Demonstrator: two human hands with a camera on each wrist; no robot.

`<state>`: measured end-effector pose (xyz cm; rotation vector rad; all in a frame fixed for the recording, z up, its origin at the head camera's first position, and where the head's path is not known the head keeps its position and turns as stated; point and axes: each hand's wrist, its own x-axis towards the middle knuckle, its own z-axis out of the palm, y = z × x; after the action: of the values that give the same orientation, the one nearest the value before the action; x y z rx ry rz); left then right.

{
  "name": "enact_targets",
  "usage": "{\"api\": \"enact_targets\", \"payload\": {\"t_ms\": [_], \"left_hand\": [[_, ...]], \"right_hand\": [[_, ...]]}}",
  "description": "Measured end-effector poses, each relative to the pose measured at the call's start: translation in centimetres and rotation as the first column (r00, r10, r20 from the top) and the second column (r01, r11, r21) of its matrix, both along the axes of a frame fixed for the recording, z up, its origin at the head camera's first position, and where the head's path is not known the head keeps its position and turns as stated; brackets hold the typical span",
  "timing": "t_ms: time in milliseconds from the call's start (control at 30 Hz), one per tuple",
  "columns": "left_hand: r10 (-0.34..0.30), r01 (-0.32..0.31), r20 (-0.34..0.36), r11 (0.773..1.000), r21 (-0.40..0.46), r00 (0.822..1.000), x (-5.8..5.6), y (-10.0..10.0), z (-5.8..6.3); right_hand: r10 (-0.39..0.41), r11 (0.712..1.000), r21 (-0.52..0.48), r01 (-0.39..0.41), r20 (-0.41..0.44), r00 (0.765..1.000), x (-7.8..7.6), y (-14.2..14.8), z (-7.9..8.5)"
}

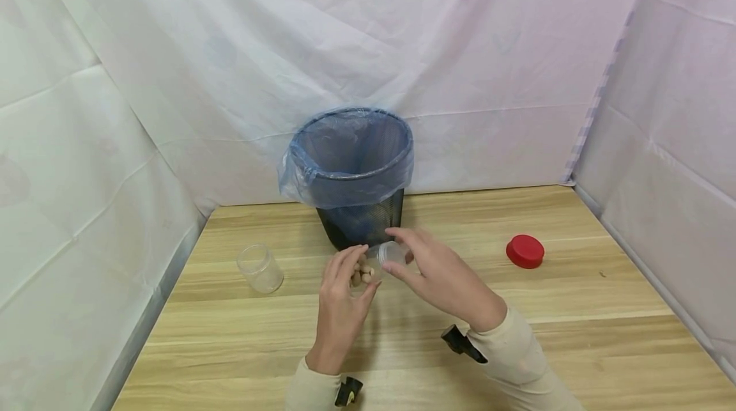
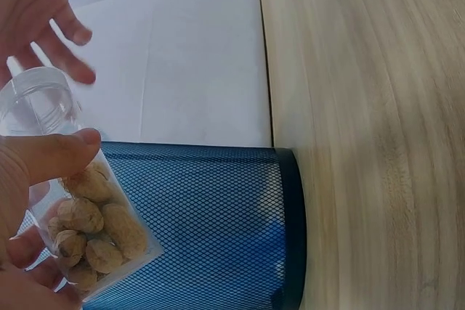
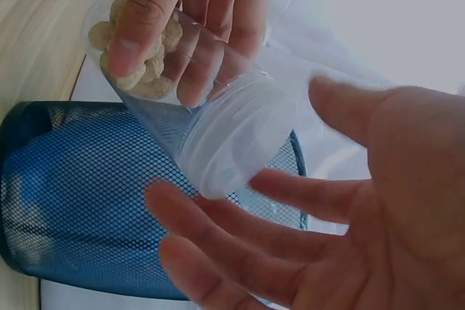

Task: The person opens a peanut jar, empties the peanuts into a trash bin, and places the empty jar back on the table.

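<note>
My left hand (image 1: 343, 299) grips a clear plastic jar (image 3: 156, 117), its thumb on one side and fingers on the other. Tan, wrinkled nuts in their shells (image 2: 102, 226) lie together at the jar's bottom end. The jar is tilted, its threaded mouth toward my right hand (image 1: 443, 273). That hand has its fingers spread around the mouth end, with a gap visible in the right wrist view (image 3: 320, 201). Whether something clear covers the mouth, I cannot tell.
A black mesh bin (image 1: 362, 219) lined with a blue bag (image 1: 356, 190) stands just beyond the hands. At the left stands a clear cup-like container (image 1: 264, 275). A red lid (image 1: 525, 251) lies at the right on the wooden table (image 1: 575, 321). White sheets (image 1: 489, 66) hang around.
</note>
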<state>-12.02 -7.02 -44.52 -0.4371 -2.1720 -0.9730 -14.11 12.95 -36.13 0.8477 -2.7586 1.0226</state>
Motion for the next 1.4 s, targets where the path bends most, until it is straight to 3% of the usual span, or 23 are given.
{"api": "enact_targets", "payload": {"t_ms": [100,167,367,533,633,800,933,1033,1100,1233,1400], "left_hand": [[-0.003,0.003,0.003,1.000,-0.001,1.000,0.10,0.12,0.17],[-0.003,0.003,0.006,1.000,-0.005,1.000,0.13,0.15,0.25],[-0.008,0.008,0.012,1.000,-0.011,1.000,0.13,0.13,0.27],[-0.018,0.018,0.012,1.000,-0.003,1.000,0.08,0.05,0.21],[-0.022,0.022,0.009,1.000,0.000,1.000,0.01,0.03,0.19],[-0.016,0.016,0.001,1.000,-0.007,1.000,-0.09,0.08,0.17],[-0.008,0.008,-0.010,1.000,-0.026,1.000,-0.11,0.13,0.18],[0.011,-0.012,-0.024,0.999,-0.052,1.000,-0.10,0.13,0.18],[0.025,-0.028,-0.034,0.997,-0.069,0.999,-0.12,0.11,0.19],[0.037,-0.041,-0.047,0.995,-0.088,0.998,-0.15,0.02,0.16],[0.022,-0.024,-0.030,0.997,-0.075,0.999,-0.09,-0.06,0.03]], "right_hand": [[-0.011,1.000,-0.008,0.011,0.088,0.996,-0.07,0.06,0.09],[-0.006,1.000,-0.007,0.007,0.099,0.995,-0.10,0.14,0.09],[0.023,1.000,-0.005,-0.024,-0.071,0.997,0.02,0.29,-0.22],[0.097,0.995,0.005,-0.098,-0.221,0.970,0.00,0.52,-0.45],[0.128,0.992,0.020,-0.127,-0.252,0.959,-0.03,0.67,-0.43],[0.119,0.993,0.018,-0.118,-0.179,0.977,-0.16,0.73,-0.21],[0.066,0.998,-0.021,-0.066,-0.017,0.998,-0.36,0.52,-0.12],[0.048,0.997,-0.062,-0.042,0.109,0.993,-0.61,0.37,-0.18],[0.048,0.997,-0.072,-0.038,0.149,0.988,-0.77,0.33,-0.21],[0.040,0.998,-0.053,-0.033,0.140,0.989,-0.86,0.39,-0.11],[0.077,0.997,-0.005,-0.076,0.017,0.997,-0.73,0.78,0.06]]}}
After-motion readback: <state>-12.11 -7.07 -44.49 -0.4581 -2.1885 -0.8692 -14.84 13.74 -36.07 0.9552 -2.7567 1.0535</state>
